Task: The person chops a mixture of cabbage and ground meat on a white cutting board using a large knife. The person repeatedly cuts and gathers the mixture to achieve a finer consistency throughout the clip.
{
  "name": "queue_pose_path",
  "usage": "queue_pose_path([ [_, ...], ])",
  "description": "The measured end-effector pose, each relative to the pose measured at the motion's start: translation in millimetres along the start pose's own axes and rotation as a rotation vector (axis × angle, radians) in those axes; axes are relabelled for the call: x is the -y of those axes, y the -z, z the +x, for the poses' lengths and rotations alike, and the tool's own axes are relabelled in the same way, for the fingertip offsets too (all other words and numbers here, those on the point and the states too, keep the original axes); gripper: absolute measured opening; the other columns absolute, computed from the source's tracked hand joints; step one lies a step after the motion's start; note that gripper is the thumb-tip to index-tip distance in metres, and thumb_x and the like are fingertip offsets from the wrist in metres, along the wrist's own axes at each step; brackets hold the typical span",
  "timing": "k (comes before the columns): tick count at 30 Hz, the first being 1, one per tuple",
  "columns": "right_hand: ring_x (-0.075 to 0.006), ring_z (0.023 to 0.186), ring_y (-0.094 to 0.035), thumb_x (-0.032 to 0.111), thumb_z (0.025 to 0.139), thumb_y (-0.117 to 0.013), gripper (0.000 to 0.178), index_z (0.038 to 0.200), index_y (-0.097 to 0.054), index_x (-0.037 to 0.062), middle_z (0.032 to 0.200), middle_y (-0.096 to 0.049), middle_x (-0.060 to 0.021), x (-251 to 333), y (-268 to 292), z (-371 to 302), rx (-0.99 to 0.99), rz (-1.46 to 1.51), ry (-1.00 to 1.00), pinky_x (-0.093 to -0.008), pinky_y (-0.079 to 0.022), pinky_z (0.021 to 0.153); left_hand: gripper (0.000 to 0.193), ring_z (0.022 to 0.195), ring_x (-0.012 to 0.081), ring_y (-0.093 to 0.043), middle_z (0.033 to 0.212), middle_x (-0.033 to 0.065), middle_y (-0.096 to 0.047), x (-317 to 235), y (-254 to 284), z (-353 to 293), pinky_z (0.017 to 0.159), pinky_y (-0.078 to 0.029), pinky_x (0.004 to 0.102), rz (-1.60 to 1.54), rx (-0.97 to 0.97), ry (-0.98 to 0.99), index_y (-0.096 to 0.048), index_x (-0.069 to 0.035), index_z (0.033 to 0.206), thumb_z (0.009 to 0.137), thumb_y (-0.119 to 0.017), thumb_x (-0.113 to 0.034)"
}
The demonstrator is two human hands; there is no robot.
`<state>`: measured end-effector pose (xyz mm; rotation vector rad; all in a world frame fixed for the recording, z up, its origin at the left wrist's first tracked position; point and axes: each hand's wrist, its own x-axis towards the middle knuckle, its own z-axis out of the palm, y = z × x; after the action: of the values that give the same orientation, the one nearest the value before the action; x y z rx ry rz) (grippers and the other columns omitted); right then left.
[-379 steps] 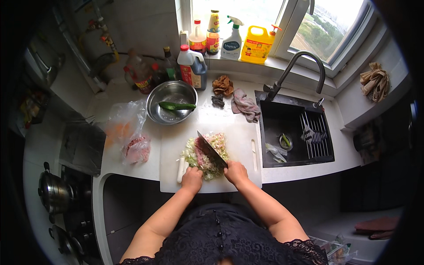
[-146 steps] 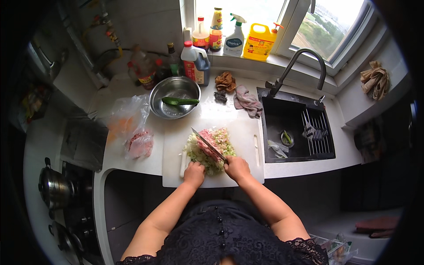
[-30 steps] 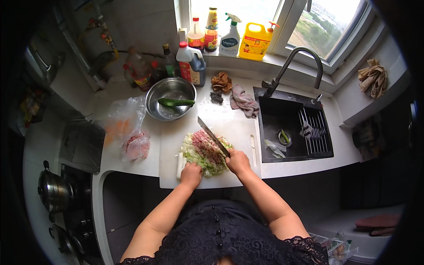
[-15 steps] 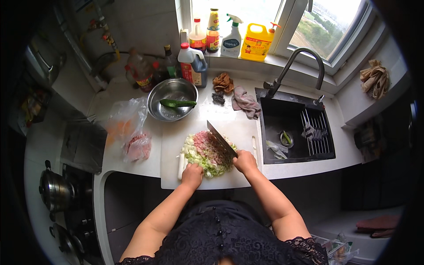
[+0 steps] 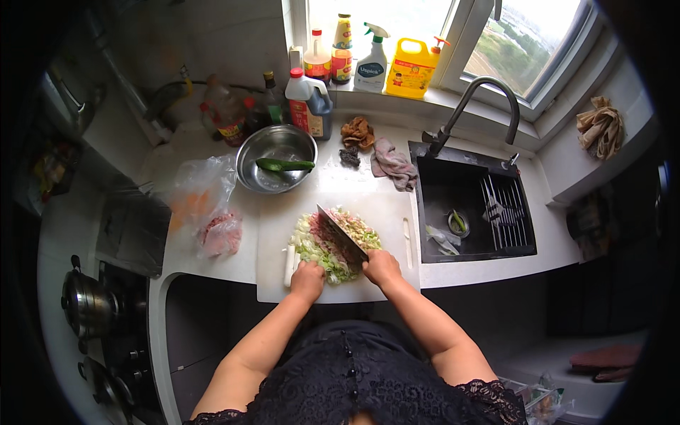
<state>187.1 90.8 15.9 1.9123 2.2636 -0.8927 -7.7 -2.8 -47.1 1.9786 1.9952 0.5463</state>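
Note:
My right hand (image 5: 382,268) is wrapped round the handle of a cleaver (image 5: 341,232). The blade slants up and left across a heap of pink minced meat and chopped pale green vegetable (image 5: 308,244). The heap lies spread on a white cutting board (image 5: 275,219). Resting at the heap's near left edge, my left hand (image 5: 309,281) has its fingers curled in. Whether anything is in them is hidden. Just left of that hand lies a white, stick-like piece (image 5: 290,266) on the board.
A steel bowl (image 5: 248,173) holding a green cucumber-like vegetable (image 5: 283,165) stands behind the board. Bagged meat (image 5: 221,234) lies to the left. A black sink (image 5: 439,191) is at the right, with a pink-grey cloth (image 5: 394,164) beside it. Bottles line the windowsill (image 5: 453,95).
My right hand and the cleaver have moved left over the heap, and more chopped bits show right of the blade. My left hand stays nearly in place.

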Motion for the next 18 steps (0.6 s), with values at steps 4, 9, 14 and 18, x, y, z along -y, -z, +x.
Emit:
queue_pose_path([
  [4,-0.0384,0.091,-0.063,0.020,0.079,-0.057,0.024,0.098,-0.066,0.0108,0.092,-0.067,-0.0199,15.0,16.9,-8.5,-0.035,0.055,0.049,-0.0474,-0.050,0.082,0.004,0.085,0.0288,-0.058,0.084,0.0064,-0.062,1.4,-0.2,-1.8,0.072,-0.052,0.0404,0.002,-0.013,-0.014,-0.068,-0.012,0.071,0.072,-0.065,-0.012],
  [9,-0.0393,0.087,-0.062,0.020,0.078,-0.058,0.023,0.097,-0.067,0.0113,0.089,-0.066,-0.0191,9.6,-9.5,-1.9,-0.027,0.039,0.023,-0.0473,-0.050,0.080,0.006,0.086,0.0289,-0.058,0.084,0.0067,-0.062,-1.5,1.7,-2.1,0.073,-0.052,0.0400,0.005,0.011,0.006,-0.069,-0.011,0.071,0.073,-0.063,-0.011],
  [14,-0.0375,0.089,-0.063,0.021,0.077,-0.059,0.022,0.093,-0.067,0.0086,0.091,-0.067,-0.0188,26.0,10.4,-12.8,-0.052,0.090,0.072,-0.0470,-0.050,0.081,0.007,0.088,0.0295,-0.058,0.083,0.0080,-0.062,-1.5,2.1,-2.7,0.074,-0.052,0.0396,0.012,0.009,0.017,-0.068,-0.011,0.071,0.074,-0.062,-0.011],
  [18,-0.0377,0.089,-0.063,0.022,0.078,-0.058,0.022,0.093,-0.067,0.0087,0.090,-0.066,-0.0190,19.4,-11.1,-7.9,-0.006,0.018,0.032,-0.0470,-0.050,0.080,0.006,0.088,0.0298,-0.058,0.084,0.0080,-0.062,-4.0,3.3,-1.2,0.074,-0.052,0.0397,0.019,0.007,0.008,-0.068,-0.011,0.071,0.073,-0.062,-0.011],
])
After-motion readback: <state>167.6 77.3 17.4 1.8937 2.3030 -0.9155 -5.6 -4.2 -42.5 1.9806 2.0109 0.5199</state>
